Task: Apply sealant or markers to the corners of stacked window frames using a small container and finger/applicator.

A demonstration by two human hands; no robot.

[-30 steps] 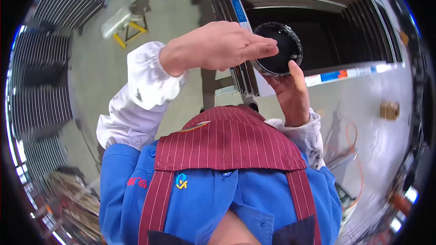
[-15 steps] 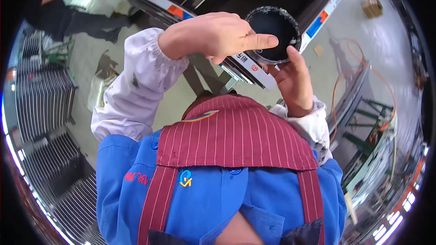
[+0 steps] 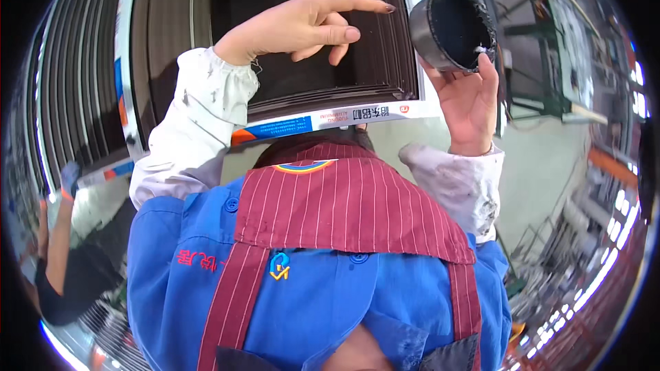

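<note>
My left hand (image 3: 302, 27) is held over a stack of dark brown profiles (image 3: 295, 62). Its index finger is stretched out toward the right, with a dark smear at the tip. Thumb and other fingers are loosely bent and apart, with nothing between them. At the right, my right hand (image 3: 469, 106) grips a round black cup (image 3: 423, 31) from below, the thumb over its near rim. Glossy black stuff (image 3: 462, 26) lies inside the tilted cup, and its rim is smeared. The left fingertip is a short way left of the cup, not touching it.
Printed white, blue and orange film (image 3: 344, 115) wraps the near edge of the profiles. More long dark profiles (image 3: 75, 75) stand to the left, where another person's arm (image 3: 60, 227) reaches in. A green metal stand (image 3: 526, 41) is at the far right.
My left hand has drawn away from the cup, its index finger now straight. The cup has moved right with my right hand. My view has turned, and the profiles now lie before me.
</note>
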